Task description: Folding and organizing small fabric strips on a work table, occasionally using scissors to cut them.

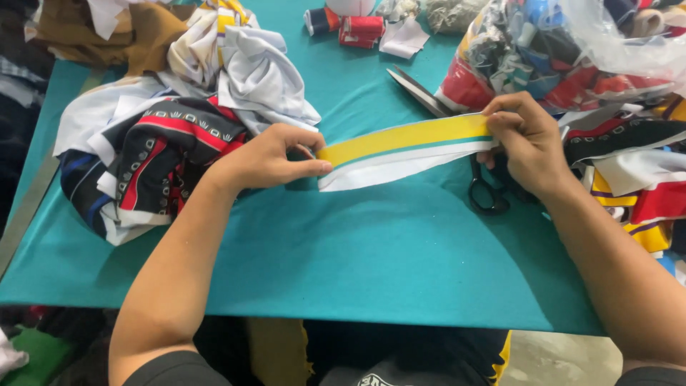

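Our left hand [268,157] pinches the left end of a yellow, teal and white striped fabric strip [404,149], stretched just above the teal table [371,250]. Our right hand [525,143] grips its right end, closed, over black-handled scissors [457,143]. Uneven pull could twist the strip or slip it free.

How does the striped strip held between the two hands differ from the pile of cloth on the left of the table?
The strip is pulled out flat and straight between the left hand and the right hand; the pile of cloth lies crumpled in a heap. The strip is long and narrow, the pile broad and bulky. The strip has plain yellow, teal and white bands; the pile mixes white pieces with a black and red patterned one. Both are fabric above the teal table cover.
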